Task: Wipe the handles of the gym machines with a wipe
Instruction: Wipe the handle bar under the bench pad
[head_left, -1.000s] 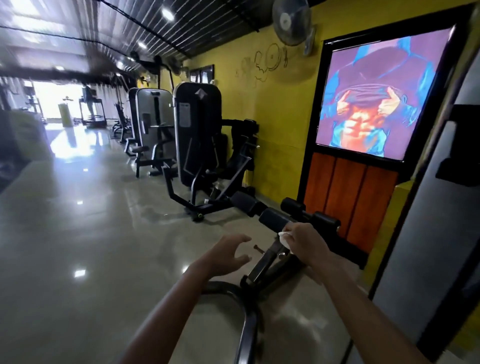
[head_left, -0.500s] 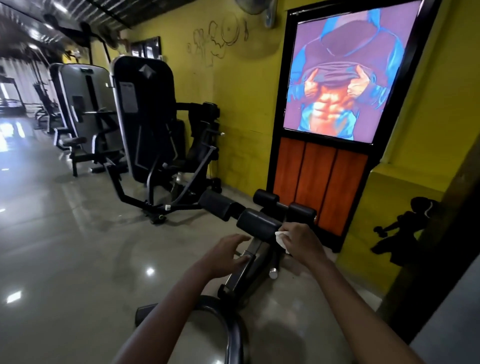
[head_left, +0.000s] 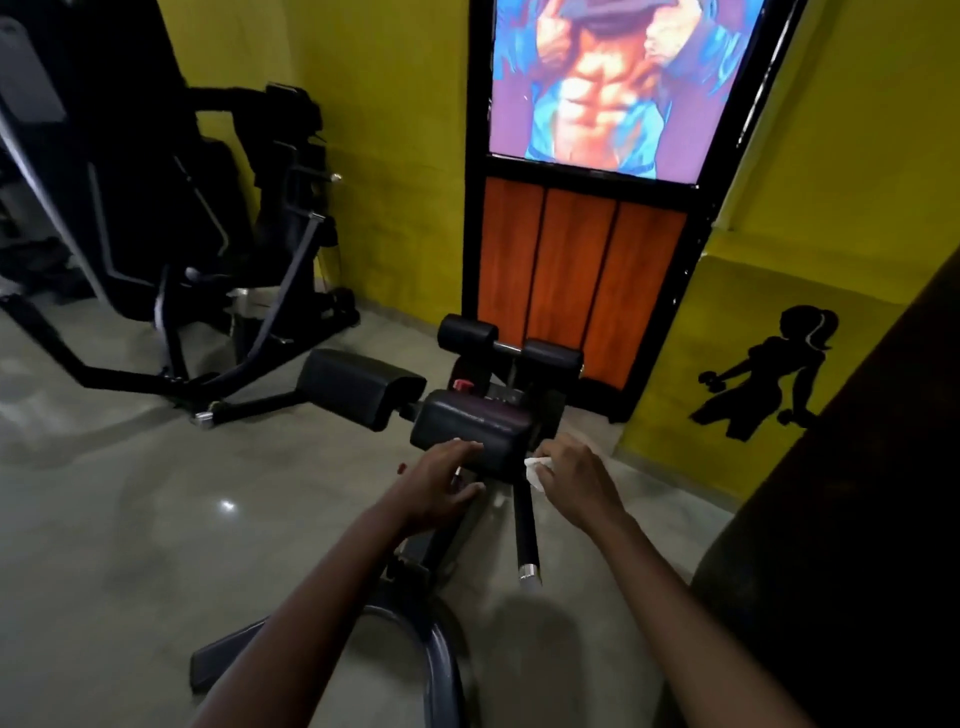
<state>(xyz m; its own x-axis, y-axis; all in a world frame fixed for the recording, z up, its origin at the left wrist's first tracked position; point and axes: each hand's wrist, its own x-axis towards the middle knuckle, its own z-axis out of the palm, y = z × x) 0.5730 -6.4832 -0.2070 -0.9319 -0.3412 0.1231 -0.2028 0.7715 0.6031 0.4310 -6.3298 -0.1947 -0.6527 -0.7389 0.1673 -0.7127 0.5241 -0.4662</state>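
White wipe (head_left: 535, 470) is bunched up in our right hand (head_left: 574, 480) — fingers curled around it, pinching it right against the near right end of the black padded roller (head_left: 470, 434) on the low machine in front of us. Only a crumpled bit of it pokes out past the fingers, so we can't say how much of it is actually touching the pad.

Our left hand (head_left: 436, 486) sits on the near left side of that same pad, fingers loose and spread, resting on it rather than gripping anything. Just below and between our hands a black bar handle (head_left: 525, 530) with a silver end cap points back toward us, and it's just beside the wipe.

A second padded roller (head_left: 363, 387) sits to the left of the first, and two more foam rollers (head_left: 511, 348) are further back on a metal rod. There's a small red knob (head_left: 461, 385) between them. The machine's curved grey frame (head_left: 441, 660) runs down under our arms — on a shiny grey floor (head_left: 130, 519).

Further out, another black gym machine (head_left: 171, 218) stands to the left, against a yellow wall (head_left: 395, 156). Straight ahead is a black-framed panel with orange wood slats (head_left: 576, 275) and a muscle poster (head_left: 613, 83) above. A black silhouette decal (head_left: 763, 374) of a figure with dumbbells is on the wall to the right.
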